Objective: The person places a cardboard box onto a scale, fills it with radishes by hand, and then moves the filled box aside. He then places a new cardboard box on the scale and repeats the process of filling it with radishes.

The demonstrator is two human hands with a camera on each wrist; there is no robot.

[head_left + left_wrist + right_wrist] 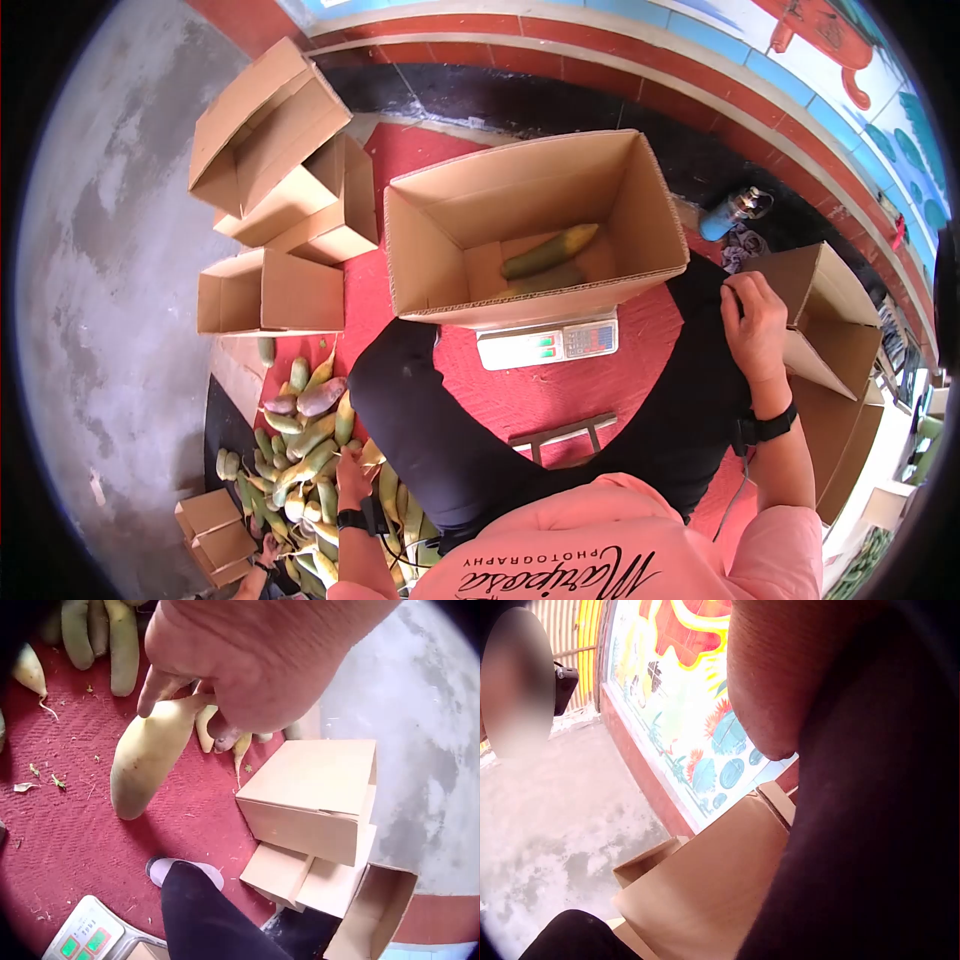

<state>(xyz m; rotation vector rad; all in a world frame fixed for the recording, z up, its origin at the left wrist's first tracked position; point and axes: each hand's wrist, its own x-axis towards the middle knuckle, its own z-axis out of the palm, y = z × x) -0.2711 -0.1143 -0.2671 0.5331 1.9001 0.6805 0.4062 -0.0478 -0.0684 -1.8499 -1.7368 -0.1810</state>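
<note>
In the left wrist view, my left hand [232, 660] grips the narrow end of a pale green radish [150, 754], its thick end hanging over the red mat. The head view has that hand [354, 482] at the edge of the radish pile [310, 465]. My right hand [757, 322] rests on the right knee, fingers bent downward; in the right wrist view only part of it [769, 682] shows. Between the legs, a cardboard box [530, 185] stands on a white scale [500, 348], with green radishes [550, 252] inside.
Empty cardboard boxes stand at the left [270, 290] and right [840, 330]. A blue bottle [722, 218] is near the wall. A metal frame [565, 436] lies below the scale. Another person's hand [270, 550] is at the pile's lower left.
</note>
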